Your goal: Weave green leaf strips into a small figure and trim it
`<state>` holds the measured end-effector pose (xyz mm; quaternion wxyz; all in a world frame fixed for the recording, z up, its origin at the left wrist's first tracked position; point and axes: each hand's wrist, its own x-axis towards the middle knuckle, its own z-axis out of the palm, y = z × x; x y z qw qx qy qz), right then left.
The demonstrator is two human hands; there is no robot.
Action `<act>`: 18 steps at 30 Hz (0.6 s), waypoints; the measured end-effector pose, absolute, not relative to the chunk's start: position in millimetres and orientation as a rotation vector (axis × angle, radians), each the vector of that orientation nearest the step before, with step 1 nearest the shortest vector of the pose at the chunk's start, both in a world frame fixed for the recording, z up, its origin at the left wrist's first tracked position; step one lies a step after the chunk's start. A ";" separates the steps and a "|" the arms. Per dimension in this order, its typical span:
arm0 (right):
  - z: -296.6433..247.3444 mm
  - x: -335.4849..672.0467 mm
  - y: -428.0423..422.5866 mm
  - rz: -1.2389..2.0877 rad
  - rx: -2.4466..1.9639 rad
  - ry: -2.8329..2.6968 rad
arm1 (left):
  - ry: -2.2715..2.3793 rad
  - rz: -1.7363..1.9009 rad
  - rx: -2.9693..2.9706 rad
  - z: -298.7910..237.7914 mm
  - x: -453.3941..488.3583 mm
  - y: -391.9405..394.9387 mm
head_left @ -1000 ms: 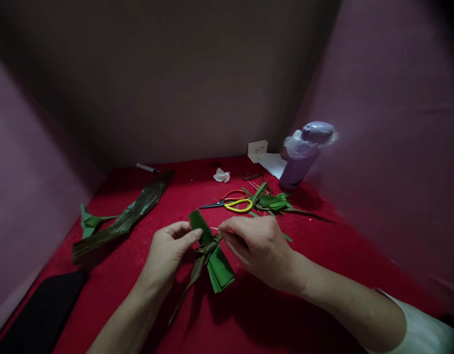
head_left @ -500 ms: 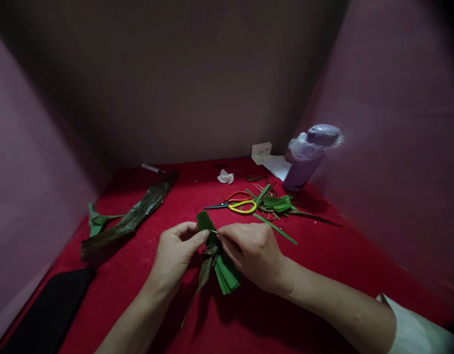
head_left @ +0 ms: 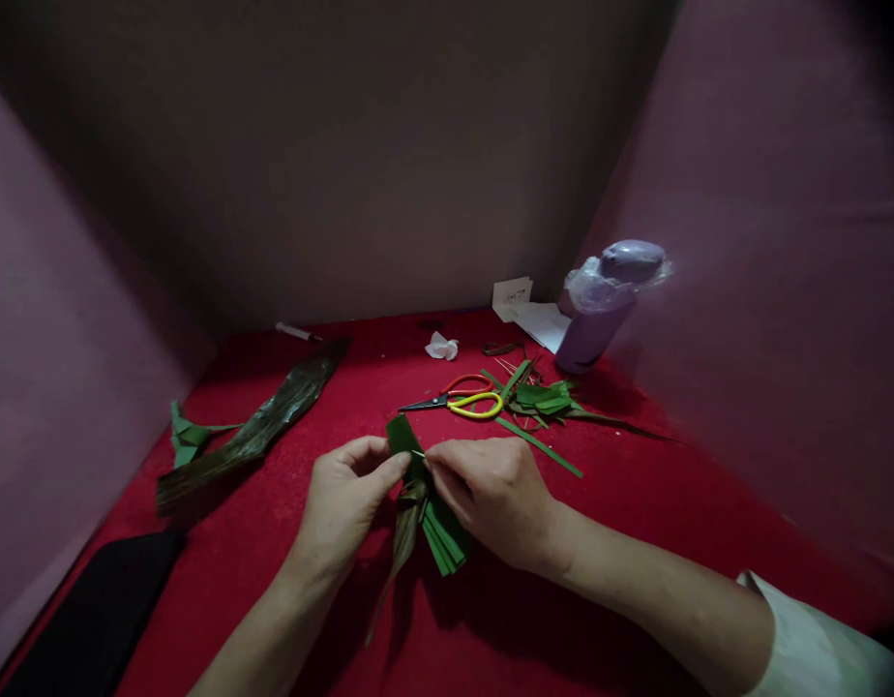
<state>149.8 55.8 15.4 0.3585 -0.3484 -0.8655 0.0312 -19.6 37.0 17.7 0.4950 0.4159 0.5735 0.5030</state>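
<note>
My left hand (head_left: 352, 494) pinches the upper part of a folded green leaf bundle (head_left: 441, 534), thumb in front and fingers behind. Its lower end fans out in layered strips, and a dried brownish leaf strip (head_left: 404, 528) is tied or wrapped round its middle and hangs down. Between thumb and fingers, my right hand (head_left: 501, 499) holds a thin pale toothpick-like stick (head_left: 418, 453), whose tip meets the leaf beside my left thumb. Whether it has pierced the leaf I cannot tell. Just beyond the bundle lie scissors (head_left: 454, 398) with red and yellow handles.
Cut leaf strips, thin sticks and another folded green leaf piece (head_left: 545, 397) lie at right. Behind them stand a purple container (head_left: 596, 334) with plastic film and white papers (head_left: 541, 324). Leftward are a long dark leaf (head_left: 273, 421), a green leaf piece (head_left: 190, 438) and a black flat object (head_left: 99, 610).
Both hands keep nearly the same grip on the leaf bundle and the stick. The lower dried strip swings slightly right, and the whole view shifts a little.
</note>
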 end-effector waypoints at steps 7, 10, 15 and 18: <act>12.9 151.0 56.7 0.122 -0.914 -2.248 | 1.410 1.254 1.000 20.3 -18.3 36.1; 13.3 151.4 56.5 0.131 -0.922 -2.250 | 1.421 1.252 0.997 21.0 -17.9 35.9; 14.7 151.7 56.1 0.103 -0.909 -2.242 | 1.411 1.231 0.997 21.4 -16.9 35.0; 14.8 151.7 56.0 0.084 -0.921 -2.244 | 1.424 1.219 0.998 21.7 -16.8 34.9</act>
